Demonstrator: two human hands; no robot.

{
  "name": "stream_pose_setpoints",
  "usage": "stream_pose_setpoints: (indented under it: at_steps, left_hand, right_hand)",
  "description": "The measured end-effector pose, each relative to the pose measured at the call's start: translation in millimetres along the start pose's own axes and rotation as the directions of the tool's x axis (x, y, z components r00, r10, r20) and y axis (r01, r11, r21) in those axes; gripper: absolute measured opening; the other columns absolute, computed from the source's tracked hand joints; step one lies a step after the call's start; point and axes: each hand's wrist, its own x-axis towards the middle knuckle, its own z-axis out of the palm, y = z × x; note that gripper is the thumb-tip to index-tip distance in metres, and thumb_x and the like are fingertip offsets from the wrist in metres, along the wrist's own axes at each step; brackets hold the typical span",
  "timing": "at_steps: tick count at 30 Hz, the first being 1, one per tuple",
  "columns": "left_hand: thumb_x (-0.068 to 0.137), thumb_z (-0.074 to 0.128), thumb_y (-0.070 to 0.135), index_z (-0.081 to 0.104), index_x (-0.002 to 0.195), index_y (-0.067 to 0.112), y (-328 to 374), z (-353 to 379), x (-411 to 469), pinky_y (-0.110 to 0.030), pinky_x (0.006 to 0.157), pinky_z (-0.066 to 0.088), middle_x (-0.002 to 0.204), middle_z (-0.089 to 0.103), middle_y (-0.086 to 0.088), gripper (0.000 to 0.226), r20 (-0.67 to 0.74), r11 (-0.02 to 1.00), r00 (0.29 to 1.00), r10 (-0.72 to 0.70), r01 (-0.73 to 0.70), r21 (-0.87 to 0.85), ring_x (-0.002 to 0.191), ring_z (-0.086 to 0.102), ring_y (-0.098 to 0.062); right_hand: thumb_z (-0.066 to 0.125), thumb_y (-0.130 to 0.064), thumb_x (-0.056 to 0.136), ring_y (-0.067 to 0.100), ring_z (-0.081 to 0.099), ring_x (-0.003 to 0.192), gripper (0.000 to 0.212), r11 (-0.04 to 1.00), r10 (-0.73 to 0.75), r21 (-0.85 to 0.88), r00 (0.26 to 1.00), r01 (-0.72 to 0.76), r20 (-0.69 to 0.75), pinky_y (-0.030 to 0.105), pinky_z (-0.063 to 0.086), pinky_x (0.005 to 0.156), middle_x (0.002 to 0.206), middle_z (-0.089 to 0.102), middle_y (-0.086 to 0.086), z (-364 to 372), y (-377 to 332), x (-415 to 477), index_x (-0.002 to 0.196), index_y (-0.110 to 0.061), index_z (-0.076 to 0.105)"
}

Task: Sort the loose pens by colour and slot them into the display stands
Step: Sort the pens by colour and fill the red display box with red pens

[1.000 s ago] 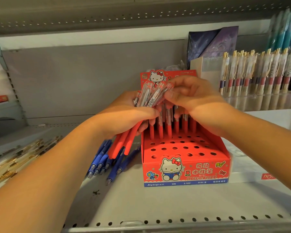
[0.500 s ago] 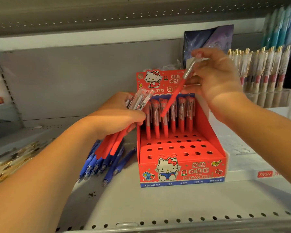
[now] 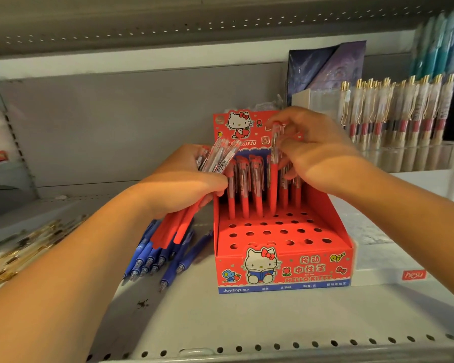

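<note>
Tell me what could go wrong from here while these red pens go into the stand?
1. The right hand pinches one red plastic pen near its top, so its tip may miss a hole in the red cardboard display stand or knock the standing red pens beside it.
2. The left hand grips a fanned bundle of red pens above the blue pens on the shelf; one could slip and mix colours.

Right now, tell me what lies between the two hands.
Head view: slotted pens standing in the stand's back row, between the left hand, gripping its bundle, and the right hand, pinching one pen.
</note>
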Motion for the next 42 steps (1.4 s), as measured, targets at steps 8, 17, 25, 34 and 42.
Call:
stream_pose_setpoints:
  at_steps: [8, 17, 25, 34, 42]
  left_hand:
    - [0.064, 0.061, 0.015, 0.06, 0.084, 0.003, -1, 0, 1, -0.035, 0.047, 0.038, 0.056, 0.052, -0.017, 0.023, 0.002, 1.0, 1.0, -0.018, 0.018, -0.02, 0.046, 0.044, -0.023]
    - [0.082, 0.07, 0.017, 0.062, 0.086, 0.008, 2, 2, -2, -0.028, 0.045, 0.043, 0.058, 0.057, -0.003, 0.012, 0.033, 0.997, 0.999, 0.019, -0.017, -0.074, 0.045, 0.048, -0.018]
    - [0.082, 0.076, 0.032, 0.059, 0.076, 0.019, 3, 3, -4, -0.029, 0.044, 0.043, 0.058, 0.058, -0.002, 0.022, 0.038, 0.993, 0.998, 0.054, -0.05, -0.106, 0.043, 0.049, -0.018]
    - [0.084, 0.077, 0.028, 0.063, 0.073, 0.026, 9, 5, -7, -0.025, 0.043, 0.042, 0.055, 0.056, 0.0, 0.018, 0.098, 0.982, 0.99, 0.104, -0.086, -0.17, 0.044, 0.049, -0.016]
    - [0.078, 0.073, 0.039, 0.064, 0.07, 0.031, 10, 9, -9, -0.028, 0.043, 0.042, 0.058, 0.056, -0.003, 0.014, 0.164, 0.975, 0.98, 0.111, -0.075, -0.208, 0.045, 0.049, -0.018]
  right_hand:
    - [0.047, 0.001, 0.091, 0.03, 0.072, 0.065, 0.036, 0.981, 0.18, -0.109, 0.965, -0.161, 0.192, 0.049, 0.061, 0.059, 0.087, 0.064, 0.003, 0, 0, -2, 0.084, -0.032, 0.058]
    - [0.042, -0.001, 0.092, 0.022, 0.074, 0.065, 0.028, 0.938, 0.302, -0.274, 0.891, -0.214, 0.34, 0.05, 0.062, 0.064, 0.074, 0.074, 0.006, -2, 2, -3, 0.092, -0.025, 0.057]
    - [0.055, -0.024, 0.09, 0.014, 0.069, 0.059, 0.012, 0.892, 0.24, -0.444, 0.922, -0.085, 0.306, 0.031, 0.059, 0.059, 0.074, 0.073, -0.001, -9, -9, -8, 0.087, -0.025, 0.067]
    - [0.073, -0.025, 0.084, -0.001, 0.058, 0.065, 0.031, 0.991, -0.134, 0.008, 0.982, 0.134, 0.135, 0.013, 0.047, 0.062, 0.092, 0.067, -0.017, -6, -18, -15, 0.106, -0.043, 0.062]
    - [0.076, -0.007, 0.083, 0.035, 0.068, 0.079, 0.019, 0.951, -0.131, 0.305, 0.962, 0.054, 0.239, 0.045, 0.059, 0.057, 0.092, 0.071, 0.013, 0, -19, -20, 0.091, -0.023, 0.069]
